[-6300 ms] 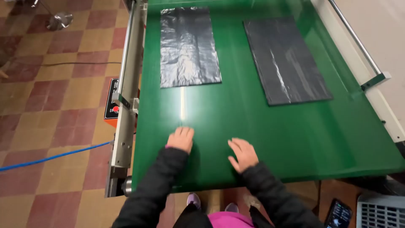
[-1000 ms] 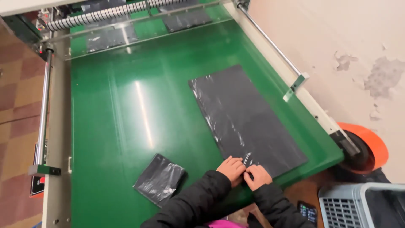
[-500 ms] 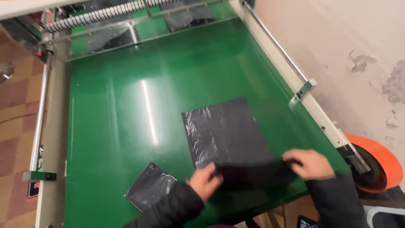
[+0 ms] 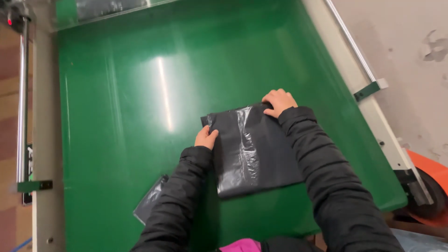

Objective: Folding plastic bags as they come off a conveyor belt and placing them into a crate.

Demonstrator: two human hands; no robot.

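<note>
A black plastic bag (image 4: 254, 151) lies folded in half on the green conveyor belt (image 4: 140, 93). My left hand (image 4: 206, 137) presses its far left corner, fingers curled on the edge. My right hand (image 4: 279, 101) holds the far right corner down against the belt. Both arms wear black sleeves. A second, smaller folded black bag (image 4: 148, 201) lies at the near left, partly hidden under my left sleeve.
Metal side rails run along the belt at the left (image 4: 22, 93) and the right (image 4: 354, 51). An orange wheel-like part (image 4: 431, 179) sits at the lower right. More black film (image 4: 109, 7) shows at the far end of the belt.
The bag lay flat and long a second ago; its near end has been lifted and carried over to the far edge, so it is now folded in half under both hands.
</note>
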